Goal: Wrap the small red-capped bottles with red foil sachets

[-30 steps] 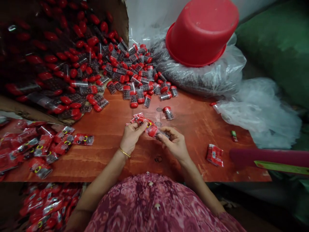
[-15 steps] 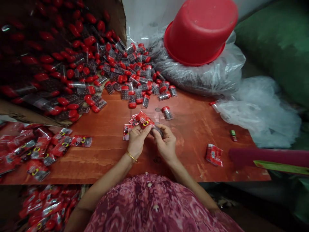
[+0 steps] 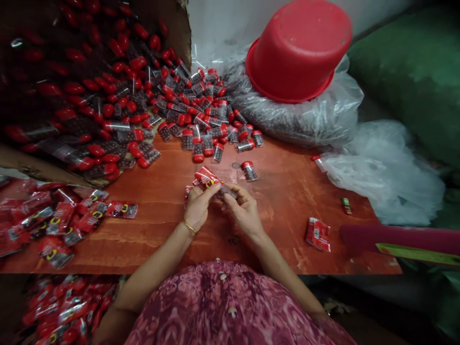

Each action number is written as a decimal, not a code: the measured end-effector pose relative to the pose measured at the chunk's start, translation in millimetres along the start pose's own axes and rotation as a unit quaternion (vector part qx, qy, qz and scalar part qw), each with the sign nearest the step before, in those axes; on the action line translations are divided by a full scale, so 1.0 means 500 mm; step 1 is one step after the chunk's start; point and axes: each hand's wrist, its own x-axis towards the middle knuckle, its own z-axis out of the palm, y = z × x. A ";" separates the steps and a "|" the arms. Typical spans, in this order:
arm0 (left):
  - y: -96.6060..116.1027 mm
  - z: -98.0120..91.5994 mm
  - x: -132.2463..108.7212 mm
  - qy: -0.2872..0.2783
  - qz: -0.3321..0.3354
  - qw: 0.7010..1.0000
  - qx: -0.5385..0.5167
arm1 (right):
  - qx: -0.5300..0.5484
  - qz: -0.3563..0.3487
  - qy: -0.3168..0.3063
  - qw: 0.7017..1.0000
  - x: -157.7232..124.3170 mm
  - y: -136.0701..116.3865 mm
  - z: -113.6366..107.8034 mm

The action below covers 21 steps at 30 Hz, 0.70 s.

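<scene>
- Head view: the left hand and the right hand meet over the middle of the bench. The left grip pinches a red sleeve at its near end; the right grip is closed around a small clear vial, mostly hidden by the fingers.
- I judge the sleeve to be very light, thin and soft, easy to crumple, and a little slippery because the film is glossy; taking it by the edge, near its mouth, seems best.
- The vial looks stiff, light and smooth, so it may roll; holding it across the body seems safer than by the cap.
- A single loose vial lies just beyond the hands, and a heap of red-capped vials spills from a cardboard box at the far left.
- Wrapped packs lie on the left of the bench, and one more pack on the right.
- The bench is reddish wood, flat, with worn marks.
- At the back an upturned red tub sits on a plastic bag; the room is dim and crowded.
</scene>
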 end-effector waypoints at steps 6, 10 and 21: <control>-0.001 -0.004 -0.010 -0.004 0.008 1.000 -0.010 | 0.012 0.018 -0.006 1.000 -0.009 0.009 0.004; -0.002 -0.019 -0.021 -0.014 -0.003 1.000 0.010 | 0.022 0.021 -0.003 1.000 -0.008 0.018 0.019; 0.014 -0.007 -0.026 0.044 0.025 0.999 0.008 | -0.037 -0.023 -0.054 0.998 -0.012 -0.008 0.024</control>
